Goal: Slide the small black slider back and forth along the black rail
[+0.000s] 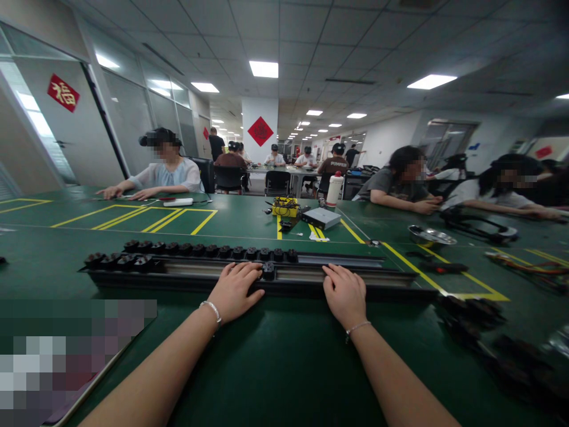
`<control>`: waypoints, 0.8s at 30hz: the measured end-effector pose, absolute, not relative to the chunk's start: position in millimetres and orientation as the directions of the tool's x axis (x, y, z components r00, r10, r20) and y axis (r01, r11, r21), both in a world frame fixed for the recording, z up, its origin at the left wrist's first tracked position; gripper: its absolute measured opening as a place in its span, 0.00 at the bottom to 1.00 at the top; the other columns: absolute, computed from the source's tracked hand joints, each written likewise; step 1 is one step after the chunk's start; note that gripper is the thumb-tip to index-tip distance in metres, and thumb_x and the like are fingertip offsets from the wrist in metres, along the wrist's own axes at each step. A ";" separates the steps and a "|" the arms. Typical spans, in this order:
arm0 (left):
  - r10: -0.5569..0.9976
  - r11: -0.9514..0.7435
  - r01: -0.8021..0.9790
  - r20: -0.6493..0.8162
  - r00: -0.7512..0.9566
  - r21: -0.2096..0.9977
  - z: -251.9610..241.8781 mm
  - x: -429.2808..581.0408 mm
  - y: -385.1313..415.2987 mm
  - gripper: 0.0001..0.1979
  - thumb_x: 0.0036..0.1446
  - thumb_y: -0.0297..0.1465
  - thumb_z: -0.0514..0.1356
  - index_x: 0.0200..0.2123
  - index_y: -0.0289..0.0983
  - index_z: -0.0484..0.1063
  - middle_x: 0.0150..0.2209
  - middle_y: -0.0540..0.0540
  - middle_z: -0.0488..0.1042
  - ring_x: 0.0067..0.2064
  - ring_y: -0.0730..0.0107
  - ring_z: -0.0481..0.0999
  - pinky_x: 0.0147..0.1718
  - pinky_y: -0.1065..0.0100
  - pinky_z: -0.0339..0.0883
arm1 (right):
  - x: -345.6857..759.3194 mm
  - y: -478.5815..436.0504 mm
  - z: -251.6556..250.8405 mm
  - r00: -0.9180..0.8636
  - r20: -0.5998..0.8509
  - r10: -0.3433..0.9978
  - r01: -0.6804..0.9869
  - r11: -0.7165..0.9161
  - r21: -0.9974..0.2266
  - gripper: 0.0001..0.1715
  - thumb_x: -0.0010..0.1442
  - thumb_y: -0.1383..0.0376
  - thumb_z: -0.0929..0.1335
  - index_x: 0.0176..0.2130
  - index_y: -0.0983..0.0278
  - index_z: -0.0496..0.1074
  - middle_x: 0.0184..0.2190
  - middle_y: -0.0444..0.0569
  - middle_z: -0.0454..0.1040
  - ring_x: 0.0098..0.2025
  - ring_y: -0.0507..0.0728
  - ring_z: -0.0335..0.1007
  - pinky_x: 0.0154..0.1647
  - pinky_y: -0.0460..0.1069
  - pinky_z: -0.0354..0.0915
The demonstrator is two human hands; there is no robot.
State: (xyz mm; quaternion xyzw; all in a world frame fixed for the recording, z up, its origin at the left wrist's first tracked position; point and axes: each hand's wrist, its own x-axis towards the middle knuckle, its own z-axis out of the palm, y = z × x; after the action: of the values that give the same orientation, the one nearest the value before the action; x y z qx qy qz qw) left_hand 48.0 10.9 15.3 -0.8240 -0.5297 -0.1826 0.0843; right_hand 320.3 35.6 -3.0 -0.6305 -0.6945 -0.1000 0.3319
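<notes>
A long black rail (302, 289) with a pale inner channel lies across the table in front of me. Several black socket-like blocks (120, 261) sit at its left end, and a single block (268, 271) sits near its middle. My left hand (236, 292) lies over the rail with its thumb apart, its fingertips close beside that single block; whether they touch it I cannot tell. Further right, my right hand (345, 295) rests its fingers across the rail's edge, holding nothing visible. Directly behind runs a second rail (342, 260) bearing a row of similar blocks (211, 250).
Dark parts (471, 311) are heaped at the right, near a metal bowl (431, 236) and cables (528, 261). Beyond the rails are a grey box (320, 217), a yellow container (284, 206) and a white bottle (334, 190). Other people sit around the green table (284, 362).
</notes>
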 end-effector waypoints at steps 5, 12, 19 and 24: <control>0.843 -0.435 0.898 0.377 0.383 0.062 15.5 48.9 11.0 0.19 0.55 0.42 0.52 0.49 0.44 0.65 0.56 0.49 0.66 0.58 0.59 0.59 0.56 0.51 0.48 | 320.3 35.2 -2.7 0.013 0.590 0.807 0.943 0.186 -0.276 0.21 0.58 0.65 0.58 0.46 0.59 0.73 0.49 0.47 0.71 0.53 0.57 0.61 0.55 0.56 0.48; 0.848 -0.433 0.898 0.371 0.378 0.075 14.3 48.2 11.9 0.20 0.55 0.43 0.52 0.50 0.45 0.65 0.56 0.50 0.66 0.59 0.59 0.59 0.56 0.51 0.47 | 320.4 35.5 -3.4 0.015 0.599 0.800 0.945 0.186 -0.271 0.21 0.58 0.65 0.58 0.46 0.58 0.73 0.48 0.47 0.72 0.52 0.57 0.61 0.55 0.56 0.48; 0.849 -0.434 0.898 0.366 0.382 0.071 13.3 48.4 12.3 0.21 0.55 0.43 0.52 0.51 0.44 0.64 0.56 0.50 0.66 0.59 0.59 0.58 0.56 0.50 0.47 | 320.3 35.6 -3.1 0.018 0.589 0.808 0.944 0.181 -0.277 0.21 0.58 0.64 0.57 0.46 0.59 0.73 0.49 0.46 0.72 0.53 0.57 0.61 0.55 0.55 0.48; 0.841 -0.445 0.893 0.378 0.388 0.073 12.1 48.6 12.3 0.21 0.55 0.43 0.52 0.51 0.45 0.64 0.56 0.49 0.66 0.59 0.59 0.59 0.56 0.50 0.47 | 320.4 36.2 -3.7 0.015 0.595 0.803 0.948 0.177 -0.263 0.21 0.58 0.65 0.58 0.46 0.58 0.73 0.49 0.46 0.72 0.52 0.57 0.62 0.55 0.56 0.48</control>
State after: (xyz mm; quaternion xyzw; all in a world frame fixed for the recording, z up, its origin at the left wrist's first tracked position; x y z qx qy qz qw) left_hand 48.6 12.3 12.1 -0.8301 -0.5220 -0.1828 0.0712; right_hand 320.4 36.2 -3.7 -0.6320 -0.6930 -0.1102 0.3291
